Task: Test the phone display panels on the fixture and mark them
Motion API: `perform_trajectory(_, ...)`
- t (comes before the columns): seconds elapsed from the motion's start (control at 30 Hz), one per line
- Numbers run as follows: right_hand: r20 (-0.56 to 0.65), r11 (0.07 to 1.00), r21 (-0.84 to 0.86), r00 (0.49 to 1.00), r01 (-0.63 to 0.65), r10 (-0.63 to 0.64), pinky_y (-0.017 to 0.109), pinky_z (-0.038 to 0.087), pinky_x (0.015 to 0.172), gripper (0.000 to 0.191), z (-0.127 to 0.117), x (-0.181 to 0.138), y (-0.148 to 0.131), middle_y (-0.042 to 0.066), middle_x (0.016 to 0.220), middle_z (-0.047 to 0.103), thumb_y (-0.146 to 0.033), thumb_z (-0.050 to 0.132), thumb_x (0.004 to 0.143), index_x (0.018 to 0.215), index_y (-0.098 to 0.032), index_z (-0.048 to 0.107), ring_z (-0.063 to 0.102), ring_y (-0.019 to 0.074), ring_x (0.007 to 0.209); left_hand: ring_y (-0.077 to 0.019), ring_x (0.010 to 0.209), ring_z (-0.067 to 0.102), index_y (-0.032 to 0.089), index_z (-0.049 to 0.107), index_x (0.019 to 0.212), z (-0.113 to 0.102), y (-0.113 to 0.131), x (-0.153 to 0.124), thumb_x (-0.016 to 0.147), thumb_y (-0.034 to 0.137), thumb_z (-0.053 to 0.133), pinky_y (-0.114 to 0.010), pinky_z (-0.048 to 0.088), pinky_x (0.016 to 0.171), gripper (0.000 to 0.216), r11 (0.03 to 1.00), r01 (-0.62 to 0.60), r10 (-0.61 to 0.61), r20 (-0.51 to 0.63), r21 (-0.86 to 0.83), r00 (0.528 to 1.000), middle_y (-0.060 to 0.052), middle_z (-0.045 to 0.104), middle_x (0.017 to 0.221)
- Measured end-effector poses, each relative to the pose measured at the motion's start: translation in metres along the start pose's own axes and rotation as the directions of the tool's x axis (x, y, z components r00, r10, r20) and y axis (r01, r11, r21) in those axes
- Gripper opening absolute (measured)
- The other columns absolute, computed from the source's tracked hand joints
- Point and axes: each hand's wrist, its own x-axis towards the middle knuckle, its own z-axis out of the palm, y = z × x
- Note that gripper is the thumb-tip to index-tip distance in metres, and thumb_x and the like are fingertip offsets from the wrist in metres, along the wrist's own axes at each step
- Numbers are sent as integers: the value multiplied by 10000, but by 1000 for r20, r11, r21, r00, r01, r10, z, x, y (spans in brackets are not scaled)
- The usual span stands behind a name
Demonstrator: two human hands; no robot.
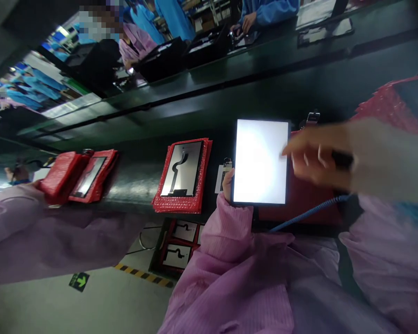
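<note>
- While the left hand (227, 184) grips the lit panel (260, 160) by its left edge, thumb and fingers closed on the frame, the right hand (316, 153) reaches in from the opposite side, blurred, its foremost finger extended over the panel's right border. Whether that fingertip touches the glass or pinches the edge, one cannot tell.
- The step in hand looks like handling the glowing screen at its edge; the next move, one would judge, calls for a steady left grip and a light, well-placed right fingertip.
- The lit panel lies between the two hands, upright to the person's view, its face a bright white.
- Just right of the lit panel, partly behind the right hand, is a red surface (313, 199), with a blue coiled cord (310, 214) below it.
- Left of the lit panel, a bare panel (191, 162) with a black ribbon cable (177, 168) rests on red bubble wrap (177, 204).
- Farther left of the lit panel, a co-worker's pink sleeve (14, 208) extends toward red packets (61, 174).
</note>
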Motion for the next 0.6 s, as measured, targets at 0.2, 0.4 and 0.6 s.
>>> perform_trajectory(0.2,-322,762,-546,927,-348,192,440,508,958,358,-3,71,64,148,1164,718,-267,541,999,1294,-116,676,645,275,1098,-318,1171,728,231,760,1008,-13,-4,8,877,419,577,-417,624,940,294,998,-59,57,-101,-14,993,-42,821,1017)
perform_trajectory(0.4,-231,651,-650,918,-393,323,523,551,958,299,2,79,88,131,1179,731,-257,496,1009,1163,-155,732,680,347,1123,-326,1135,741,218,765,1030,-15,-2,10,851,415,601,-439,620,947,312,999,-19,18,-30,-34,999,-57,820,1036)
perform_trajectory(0.6,-242,677,-621,918,-396,315,519,544,981,250,2,82,92,124,1130,732,-255,548,975,1123,-169,730,680,322,1118,-382,1246,686,219,761,1075,-15,-1,8,864,438,565,-501,624,956,361,999,-27,28,-31,41,999,-82,812,1094)
